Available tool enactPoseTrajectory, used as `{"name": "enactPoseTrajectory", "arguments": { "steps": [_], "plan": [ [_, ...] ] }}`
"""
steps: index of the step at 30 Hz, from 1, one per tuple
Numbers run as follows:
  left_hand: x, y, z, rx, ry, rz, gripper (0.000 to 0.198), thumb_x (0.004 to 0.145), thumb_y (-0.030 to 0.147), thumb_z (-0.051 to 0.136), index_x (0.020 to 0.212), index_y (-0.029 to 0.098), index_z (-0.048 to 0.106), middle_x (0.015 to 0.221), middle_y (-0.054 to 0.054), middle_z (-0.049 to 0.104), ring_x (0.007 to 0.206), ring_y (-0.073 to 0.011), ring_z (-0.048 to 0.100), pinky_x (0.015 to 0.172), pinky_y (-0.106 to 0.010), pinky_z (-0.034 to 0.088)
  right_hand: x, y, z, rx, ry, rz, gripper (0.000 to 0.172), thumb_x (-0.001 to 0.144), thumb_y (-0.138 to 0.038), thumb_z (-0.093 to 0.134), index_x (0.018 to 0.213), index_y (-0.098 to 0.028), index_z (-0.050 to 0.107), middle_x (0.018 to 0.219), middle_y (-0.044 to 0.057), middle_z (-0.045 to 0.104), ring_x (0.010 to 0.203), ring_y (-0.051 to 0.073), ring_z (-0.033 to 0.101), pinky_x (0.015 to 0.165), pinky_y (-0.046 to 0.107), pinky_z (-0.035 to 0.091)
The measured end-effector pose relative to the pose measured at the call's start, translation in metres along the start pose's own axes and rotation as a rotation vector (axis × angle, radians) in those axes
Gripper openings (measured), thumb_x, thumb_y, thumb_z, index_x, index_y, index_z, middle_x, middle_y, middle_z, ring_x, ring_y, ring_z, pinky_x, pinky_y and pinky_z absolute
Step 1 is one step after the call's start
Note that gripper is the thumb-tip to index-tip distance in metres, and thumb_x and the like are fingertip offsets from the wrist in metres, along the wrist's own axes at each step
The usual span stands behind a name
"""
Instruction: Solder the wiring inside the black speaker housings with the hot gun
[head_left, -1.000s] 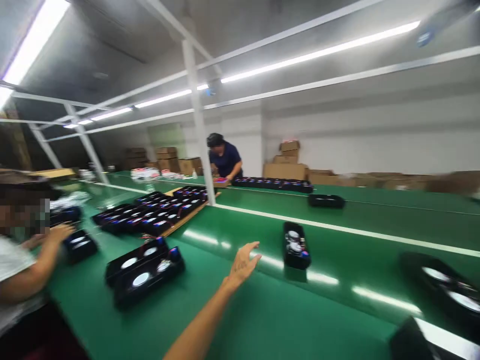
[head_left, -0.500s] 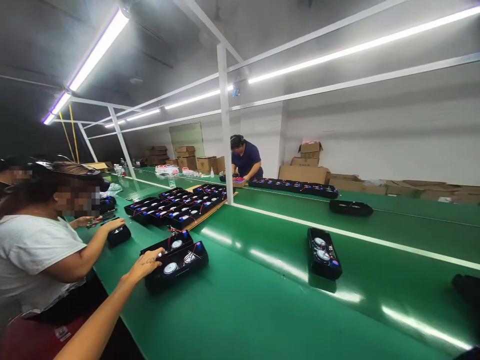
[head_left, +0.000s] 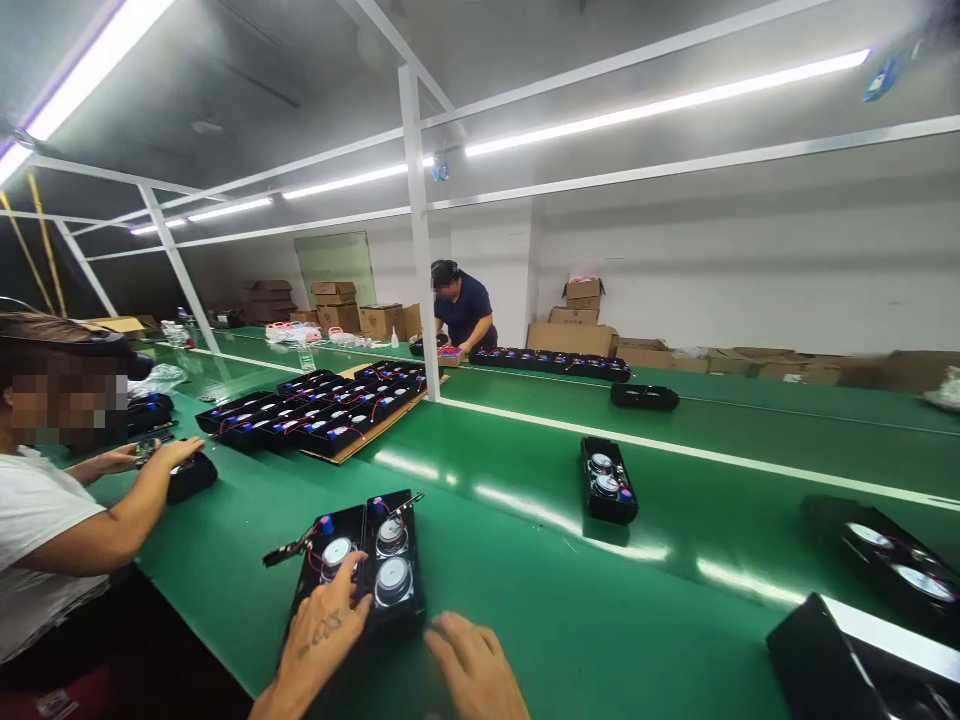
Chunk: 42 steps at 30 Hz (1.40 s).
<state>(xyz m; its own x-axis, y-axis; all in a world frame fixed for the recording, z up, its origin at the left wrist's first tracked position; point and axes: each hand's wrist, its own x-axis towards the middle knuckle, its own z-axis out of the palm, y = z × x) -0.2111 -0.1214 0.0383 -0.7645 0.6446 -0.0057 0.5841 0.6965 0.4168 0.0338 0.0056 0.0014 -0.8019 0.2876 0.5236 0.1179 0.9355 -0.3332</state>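
Observation:
Two open black speaker housings stand side by side in front of me, with round speaker drivers and red wires inside. My left hand (head_left: 326, 625) has its fingers closed on the left speaker housing (head_left: 306, 592), at its inner wall. A small circuit board (head_left: 289, 550) hangs out over that housing's left side on wires. The right speaker housing (head_left: 412, 575) touches it and shows two drivers. My right hand (head_left: 480, 665) is open, slightly blurred, just off the right housing's near corner and holding nothing.
Several filled housings (head_left: 311, 405) lie on cardboard further back. One housing (head_left: 609, 480) stands alone mid-table; others (head_left: 892, 560) lie at the right edge. A co-worker (head_left: 82, 510) handles a housing at left; another person (head_left: 463, 305) works across the table, beyond a white post (head_left: 421, 250).
My left hand and the two housings have come nearer me, and the housings are turned lengthwise. My right hand has entered from below. The view has swung right.

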Motion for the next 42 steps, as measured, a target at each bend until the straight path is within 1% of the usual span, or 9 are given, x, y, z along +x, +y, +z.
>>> {"name": "enactPoseTrajectory", "arguments": {
  "steps": [4,12,16,20,27,31,36,39,42],
  "plan": [
    [-0.026,0.028,0.026,-0.312,-0.046,0.195,0.045,0.095,0.028,0.044,0.138,0.028,0.055,0.129,-0.007,0.079,0.119,-0.0229,0.077,0.104,-0.034,0.059,0.064,0.012,0.003,-0.078,-0.363,-0.092,0.073,0.067,-0.022,0.085,0.135,-0.016,0.058,0.136,0.017,0.067,0.128,0.035,0.061,0.109,0.049,0.05],
    [-0.002,-0.053,0.011,0.201,0.299,0.893,0.054,0.064,0.003,0.058,0.105,0.033,0.075,0.107,-0.001,0.081,0.121,-0.0268,0.071,0.119,-0.042,0.048,0.096,0.037,-0.011,-0.24,-0.426,-0.179,0.017,0.094,-0.015,0.06,0.109,-0.02,0.066,0.112,0.009,0.075,0.105,0.027,0.066,0.093,0.043,0.046],
    [0.005,-0.041,0.017,0.318,0.416,1.136,0.035,0.082,0.0,0.06,0.087,0.033,0.071,0.075,0.007,0.072,0.1,-0.0167,0.073,0.128,-0.037,0.033,0.093,0.065,-0.032,-0.269,-0.447,-0.178,0.015,0.103,-0.018,0.054,0.109,-0.023,0.067,0.106,0.007,0.076,0.102,0.024,0.067,0.087,0.039,0.043],
    [-0.024,0.025,0.061,0.253,0.425,1.222,0.019,0.092,0.013,0.066,0.086,0.03,0.07,0.077,0.003,0.072,0.093,-0.0189,0.07,0.122,-0.041,0.04,0.066,0.114,-0.085,-0.329,-0.477,-0.131,0.016,0.106,-0.019,0.053,0.105,-0.022,0.069,0.104,0.007,0.077,0.102,0.022,0.068,0.088,0.038,0.041],
    [-0.125,0.201,0.197,-0.067,0.288,1.274,0.016,0.087,0.029,0.071,0.073,0.027,0.078,0.058,-0.015,0.066,0.078,-0.0333,0.068,0.08,-0.057,0.057,-0.012,0.179,-0.188,-0.421,-0.478,0.08,0.027,0.104,-0.008,0.05,0.104,-0.021,0.073,0.115,0.01,0.08,0.136,0.025,0.061,0.1,0.041,0.043],
    [-0.177,0.286,0.227,-0.151,0.113,1.242,0.022,0.091,0.02,0.063,0.079,0.022,0.081,0.07,-0.022,0.072,0.09,-0.0392,0.069,0.088,-0.066,0.054,-0.053,0.188,-0.223,-0.466,-0.421,0.238,0.041,0.093,0.005,0.047,0.11,-0.019,0.075,0.127,0.012,0.077,0.147,0.028,0.053,0.105,0.045,0.048],
    [-0.196,0.301,0.181,-0.293,-0.063,1.331,0.033,0.096,0.014,0.05,0.106,0.024,0.079,0.087,-0.018,0.077,0.102,-0.0348,0.07,0.099,-0.059,0.056,-0.111,0.15,-0.246,-0.45,-0.111,0.374,0.055,0.095,0.004,0.042,0.137,-0.021,0.066,0.147,0.013,0.066,0.138,0.025,0.06,0.112,0.046,0.051],
    [-0.17,0.258,0.12,-0.528,-0.036,1.359,0.038,0.099,0.016,0.047,0.123,0.028,0.073,0.108,-0.011,0.079,0.113,-0.0285,0.069,0.098,-0.048,0.06,-0.146,0.099,-0.244,-0.299,0.135,0.317,0.026,0.102,-0.011,0.055,0.116,-0.026,0.071,0.119,0.008,0.076,0.109,0.023,0.071,0.095,0.041,0.06],
    [-0.13,0.206,0.073,-0.698,0.128,1.004,0.031,0.101,0.016,0.049,0.11,0.032,0.074,0.103,-0.002,0.078,0.108,-0.022,0.071,0.098,-0.042,0.06,-0.171,0.045,-0.216,-0.188,0.063,0.292,0.01,0.097,-0.018,0.069,0.103,-0.025,0.067,0.101,0.006,0.075,0.09,0.023,0.068,0.077,0.038,0.059]
  ]
}}
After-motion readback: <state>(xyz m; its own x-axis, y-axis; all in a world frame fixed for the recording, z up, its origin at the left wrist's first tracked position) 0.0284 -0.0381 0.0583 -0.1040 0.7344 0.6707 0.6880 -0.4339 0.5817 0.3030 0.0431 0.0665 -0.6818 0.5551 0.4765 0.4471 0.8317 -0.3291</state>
